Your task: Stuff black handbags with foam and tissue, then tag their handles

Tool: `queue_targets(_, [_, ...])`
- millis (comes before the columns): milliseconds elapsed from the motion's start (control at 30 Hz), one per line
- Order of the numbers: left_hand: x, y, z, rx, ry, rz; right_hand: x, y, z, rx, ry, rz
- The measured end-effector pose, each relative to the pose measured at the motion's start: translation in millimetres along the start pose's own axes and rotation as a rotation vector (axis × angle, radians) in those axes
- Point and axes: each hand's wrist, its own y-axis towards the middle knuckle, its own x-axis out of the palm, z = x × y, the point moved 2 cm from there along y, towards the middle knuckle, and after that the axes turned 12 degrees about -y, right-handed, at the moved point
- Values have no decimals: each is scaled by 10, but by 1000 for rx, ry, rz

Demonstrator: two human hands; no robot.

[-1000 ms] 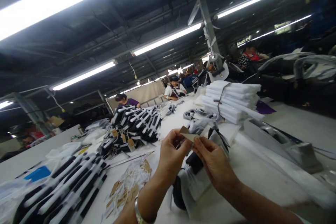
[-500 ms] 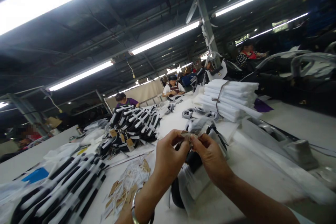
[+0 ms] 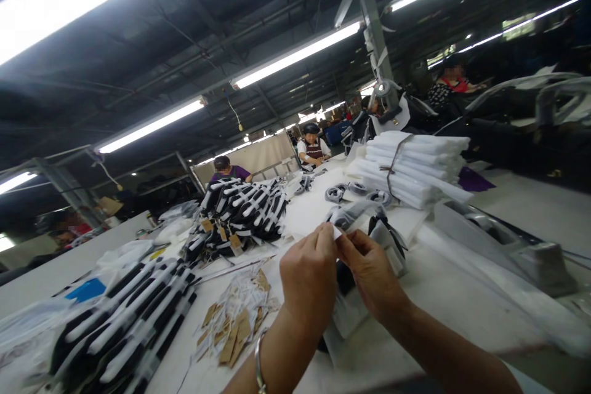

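My left hand (image 3: pixel 310 271) and my right hand (image 3: pixel 375 268) meet above the white table (image 3: pixel 415 332). Between their pinched fingertips is a small white piece (image 3: pixel 337 232), perhaps paper; both hands grip it. Just under and behind my hands lies a black and grey item in translucent wrap (image 3: pixel 392 243), partly covered by them. To the left of my left wrist, brown tags with white strings (image 3: pixel 236 335) lie in a loose heap.
Wrapped black-and-white items are stacked at the left (image 3: pixel 124 326) and farther back (image 3: pixel 244 212). A tied bundle of white foam sheets (image 3: pixel 415 166) and grey rolls (image 3: pixel 335 194) lie beyond my hands. A grey dispenser (image 3: pixel 503 246) stands right. Several people sit farther off.
My left hand has turned so its back faces the camera, and the white piece shows more clearly at the fingertips. The whole view has shifted slightly.
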Motion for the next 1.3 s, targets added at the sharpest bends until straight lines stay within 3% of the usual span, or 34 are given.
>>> queue_targets(167, [138, -153, -15, 82, -104, 129, 116, -24, -30, 5, 71, 37])
queue_targets(367, [284, -254, 13, 386, 410, 207, 142, -18, -33, 33, 156, 58])
queue_targets(533, [400, -293, 16, 398, 550, 211, 87, -23, -6, 2, 112, 22])
queue_targets(700, [384, -308, 10, 366, 462, 164, -12, -11, -58, -31, 7, -26])
queue_targets(800, [197, -218, -10, 269, 215, 51, -83, 4, -125, -27, -32, -66])
queue_targets(900, [-23, -36, -103, 12, -130, -84, -119, 4, -181, -23, -62, -148])
queue_targets(1033, [-95, 163, -208, -137, -507, -318, -115, 54, -183, -38, -99, -158])
queue_targets(1200, [-20, 167, -236, -282, -622, -283, -130, 136, -169, -55, -233, -75])
queue_targets(1300, [-10, 120, -250, -346, -617, -225, -362, 153, -205, -123, -438, -125])
